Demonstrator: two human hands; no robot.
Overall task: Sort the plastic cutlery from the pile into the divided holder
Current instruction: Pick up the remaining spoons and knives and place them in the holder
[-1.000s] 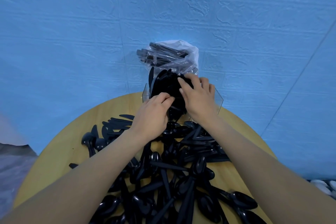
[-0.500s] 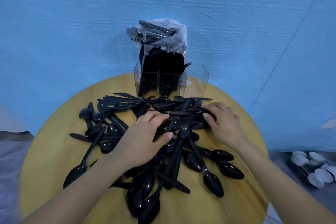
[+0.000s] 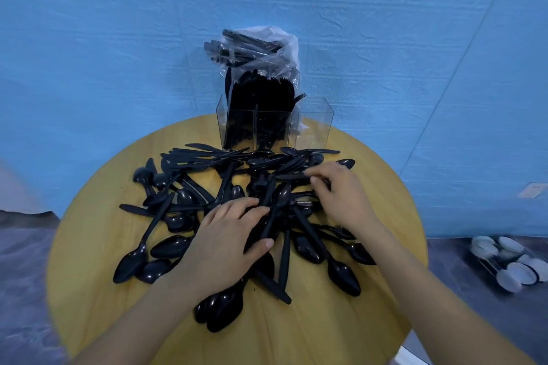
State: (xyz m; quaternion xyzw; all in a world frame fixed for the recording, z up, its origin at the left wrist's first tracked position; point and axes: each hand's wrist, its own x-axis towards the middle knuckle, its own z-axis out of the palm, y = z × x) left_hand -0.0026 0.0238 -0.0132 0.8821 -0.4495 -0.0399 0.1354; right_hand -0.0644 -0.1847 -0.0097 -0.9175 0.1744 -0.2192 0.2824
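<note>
here both hands in the cutlery pile (image 3: 207, 187) mid-desk (image 3: 89, 261): left hand (image 3: 225, 246) fingers curled around a spoon handle (image 3: 268, 224), right hand (image 3: 341, 195) fingers pinching a piece, holder (image 3: 314, 124) at far edge.

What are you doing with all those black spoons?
A person is sorting black plastic cutlery. Both hands are down in the pile on the round yellow table: the left hand grips some pieces, the right hand picks at others. The clear divided holder behind already has two sections full; its right one looks empty.
</note>
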